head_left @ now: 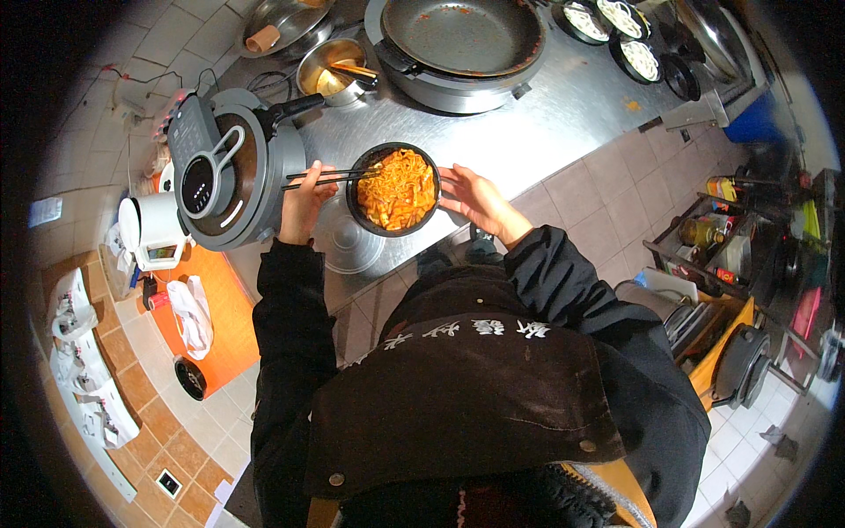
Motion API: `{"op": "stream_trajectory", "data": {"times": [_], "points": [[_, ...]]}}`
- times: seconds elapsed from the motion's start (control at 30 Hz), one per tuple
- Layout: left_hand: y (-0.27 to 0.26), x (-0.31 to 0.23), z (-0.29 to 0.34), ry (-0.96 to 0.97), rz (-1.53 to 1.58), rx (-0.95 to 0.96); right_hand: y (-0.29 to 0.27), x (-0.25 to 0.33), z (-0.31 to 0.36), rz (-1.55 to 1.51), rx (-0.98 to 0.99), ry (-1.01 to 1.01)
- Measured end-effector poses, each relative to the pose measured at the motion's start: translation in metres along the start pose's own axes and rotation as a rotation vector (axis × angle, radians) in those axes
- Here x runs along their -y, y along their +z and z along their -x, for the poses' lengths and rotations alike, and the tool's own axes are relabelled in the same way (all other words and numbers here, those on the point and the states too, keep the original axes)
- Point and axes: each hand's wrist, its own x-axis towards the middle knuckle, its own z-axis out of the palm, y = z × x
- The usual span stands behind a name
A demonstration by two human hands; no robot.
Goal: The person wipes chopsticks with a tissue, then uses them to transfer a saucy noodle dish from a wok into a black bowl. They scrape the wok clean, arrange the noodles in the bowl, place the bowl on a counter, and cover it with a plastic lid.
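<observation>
A round black bowl (pixel 393 232) stands near the front edge of the steel counter, filled with reddish-orange sauced noodles (pixel 398 187). My left hand (pixel 304 201), to the left of the bowl, is closed round a pair of dark chopsticks (pixel 333 178). Their tips reach over the bowl's left rim to the noodles. My right hand (pixel 475 195) is at the bowl's right side, its fingers stretched out toward the rim. The fingertips are at or very near the bowl wall; I cannot tell whether they press on it.
A large round pan (pixel 464 40) sits at the back on a grey appliance. Left of it is a metal pot (pixel 330 70) with utensils. A grey electric cooker (pixel 246 167) stands at left. Small black bowls (pixel 635 58) of white noodles are far right; a shelf rack (pixel 731 238) is right.
</observation>
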Motion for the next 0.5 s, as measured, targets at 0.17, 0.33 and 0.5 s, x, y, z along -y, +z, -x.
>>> {"op": "stream_trajectory", "data": {"times": [0.17, 0.33, 0.5], "points": [[-0.005, 0.002, 0.008, 0.049, -0.020, 0.061, -0.001, 0.001, 0.002, 0.001, 0.012, -0.005], [-0.016, -0.010, 0.018, 0.068, -0.079, 0.094, 0.000, 0.001, 0.000, 0.001, 0.018, -0.007], [-0.024, -0.024, 0.028, 0.179, -0.184, -0.036, -0.001, 0.001, 0.000, 0.006, 0.029, -0.004]]}}
